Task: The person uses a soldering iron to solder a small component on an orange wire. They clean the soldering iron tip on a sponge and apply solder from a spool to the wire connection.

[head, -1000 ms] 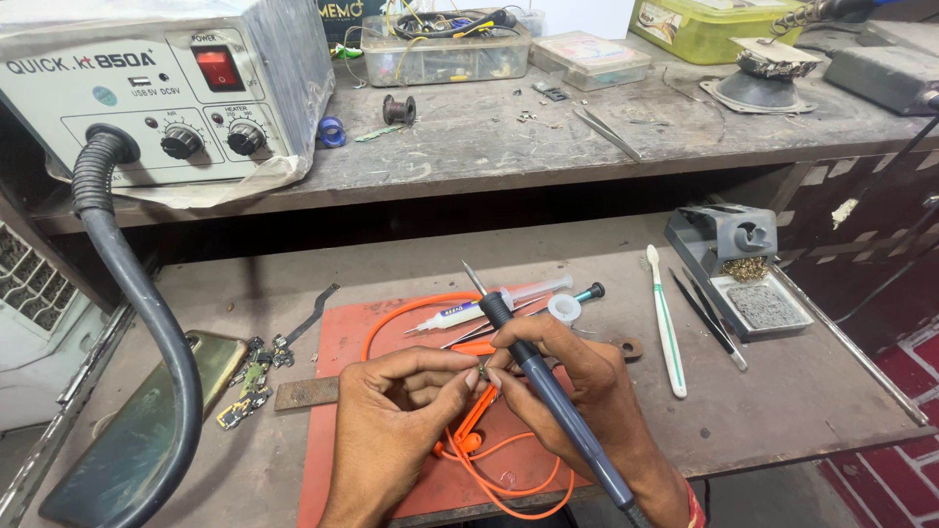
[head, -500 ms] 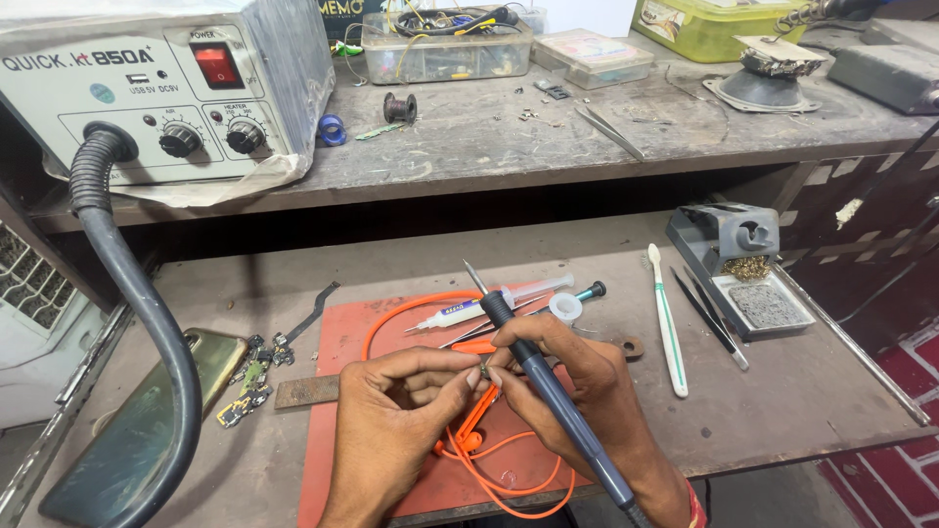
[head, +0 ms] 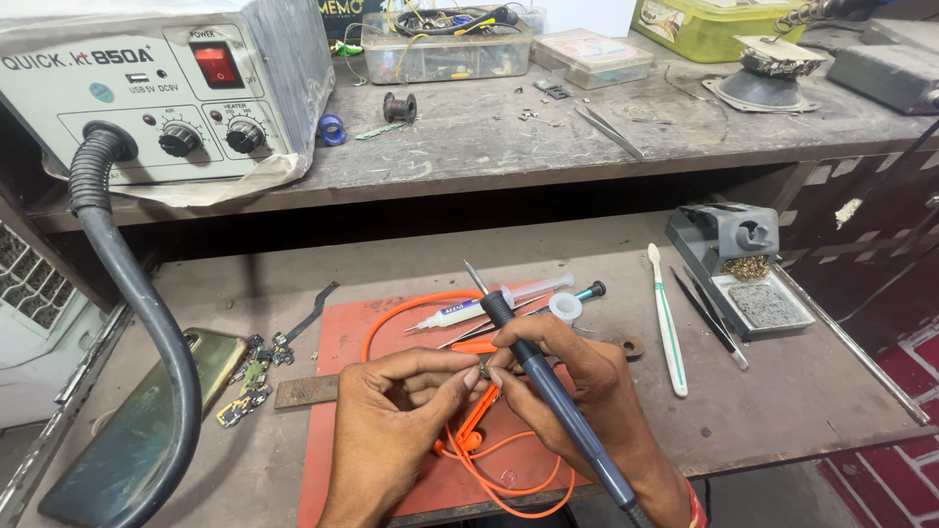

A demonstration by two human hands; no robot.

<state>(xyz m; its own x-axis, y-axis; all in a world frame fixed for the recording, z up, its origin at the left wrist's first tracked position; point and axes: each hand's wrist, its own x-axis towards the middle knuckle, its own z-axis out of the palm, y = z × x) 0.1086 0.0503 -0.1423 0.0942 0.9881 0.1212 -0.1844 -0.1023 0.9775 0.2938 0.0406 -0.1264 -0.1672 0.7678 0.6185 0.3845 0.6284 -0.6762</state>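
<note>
Both hands [head: 489,401] pinch tiny metal part [head: 482,369] over red mat [head: 342,342].

Pinched between my fingertips is a tiny dark part [head: 482,368] — too small to make out — just above the red mat. The soldering iron [head: 548,386] lies slanted across my right hand, blue-grey handle running down toward my wrist, black collar and thin metal tip pointing up and away. An orange cable [head: 499,469] — thin and looped — lies on the mat beneath, one loop arching past the tip.
</note>
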